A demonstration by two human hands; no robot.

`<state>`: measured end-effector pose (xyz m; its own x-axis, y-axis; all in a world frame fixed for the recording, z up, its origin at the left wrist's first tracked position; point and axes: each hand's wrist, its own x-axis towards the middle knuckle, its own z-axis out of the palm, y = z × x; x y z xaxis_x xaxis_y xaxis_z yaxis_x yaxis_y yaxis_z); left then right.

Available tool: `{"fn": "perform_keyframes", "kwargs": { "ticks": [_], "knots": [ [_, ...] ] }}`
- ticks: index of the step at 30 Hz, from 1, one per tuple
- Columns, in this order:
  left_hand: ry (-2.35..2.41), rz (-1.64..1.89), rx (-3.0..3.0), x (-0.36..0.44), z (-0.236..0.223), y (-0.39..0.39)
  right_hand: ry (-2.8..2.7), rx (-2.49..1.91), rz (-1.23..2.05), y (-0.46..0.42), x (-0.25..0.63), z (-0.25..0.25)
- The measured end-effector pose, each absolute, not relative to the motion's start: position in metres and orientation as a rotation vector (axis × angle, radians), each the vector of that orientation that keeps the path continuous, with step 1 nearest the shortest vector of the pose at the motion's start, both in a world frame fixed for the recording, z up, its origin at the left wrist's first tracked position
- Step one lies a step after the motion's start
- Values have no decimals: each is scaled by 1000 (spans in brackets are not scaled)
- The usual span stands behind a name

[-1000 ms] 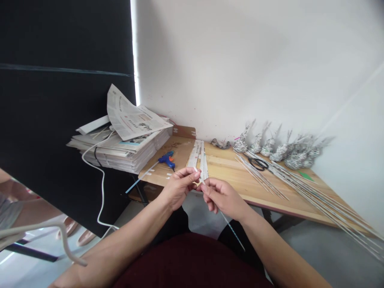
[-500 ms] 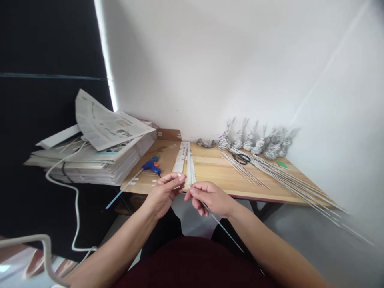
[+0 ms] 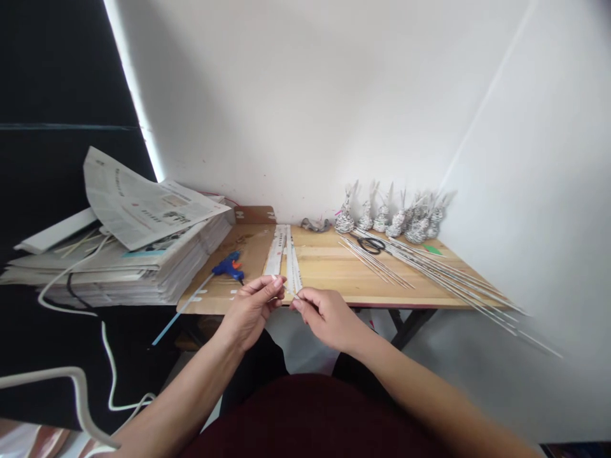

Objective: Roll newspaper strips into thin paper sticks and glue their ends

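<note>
My left hand (image 3: 255, 310) is closed in a pinch, thumb against forefinger, at the table's front edge. Just to its right, my right hand (image 3: 329, 318) is also closed, thumb on top. A short pale bit of a thin rolled paper stick (image 3: 290, 292) shows between the fingertips; the hands hide most of it. Beyond the fingers, flat newspaper strips (image 3: 293, 264) lie fanned on the table, with another strip (image 3: 275, 251) to their left.
On the left are a newspaper stack (image 3: 157, 280), a white cable (image 3: 107, 356) and a blue glue gun (image 3: 228, 267) on cardboard (image 3: 252, 238). Rightward lie black scissors (image 3: 371, 245), long paper sticks (image 3: 449, 283) and shorter ones (image 3: 377, 264). Several woven paper figures (image 3: 344, 219) line the wall.
The view has swung right, so the table's things appear further left. My right hand has turned more palm-down, and the stick's long tail below it no longer shows. Both hands stay close together.
</note>
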<state>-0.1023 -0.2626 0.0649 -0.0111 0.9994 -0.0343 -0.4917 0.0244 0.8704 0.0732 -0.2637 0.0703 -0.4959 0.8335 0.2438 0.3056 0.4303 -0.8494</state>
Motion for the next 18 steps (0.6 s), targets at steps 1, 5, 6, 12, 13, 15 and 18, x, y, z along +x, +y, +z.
{"fn": "perform_keyframes", "kwargs": {
  "ticks": [1, 5, 6, 12, 13, 15, 18],
  "knots": [
    [851, 1400, 792, -102, 65, -263, -2022, -964, 1003, -265, 73, 70],
    [846, 1391, 781, -102, 64, -263, -1931, -921, 1389, -260, 75, 67],
    [844, 1385, 778, -103, 64, -263, -1886, -888, 1518, -258, 75, 65],
    [854, 1381, 752, -103, 61, -265, -1579, -623, 2129, -250, 76, 59],
    [853, 1403, 751, -103, 61, -265, -1593, -642, 2104, -250, 76, 59],
    [858, 1458, 753, -103, 60, -263, -1695, -743, 1913, -252, 76, 57],
    [878, 1522, 760, -105, 59, -261, -1824, -892, 1586, -256, 78, 53]
  ]
}}
